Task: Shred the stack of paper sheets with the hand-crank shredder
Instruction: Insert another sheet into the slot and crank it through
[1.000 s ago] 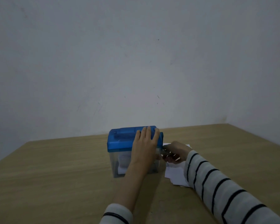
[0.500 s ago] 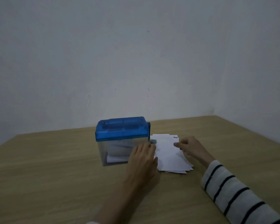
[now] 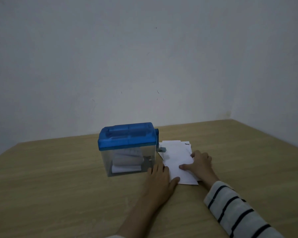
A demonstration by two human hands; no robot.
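The hand-crank shredder (image 3: 127, 148), blue-lidded with a clear bin showing white paper inside, is standing on the wooden table (image 3: 58, 186). Just to the right of the shredder, the stack of paper sheets (image 3: 176, 160) is lying flat on the table, touching the crank side. The left hand (image 3: 159, 181) is resting flat, fingers straight, at the stack's near-left edge beside the shredder's front corner. The right hand (image 3: 199, 164) is pressing on the stack, fingers curling at its right edge, thumb on top
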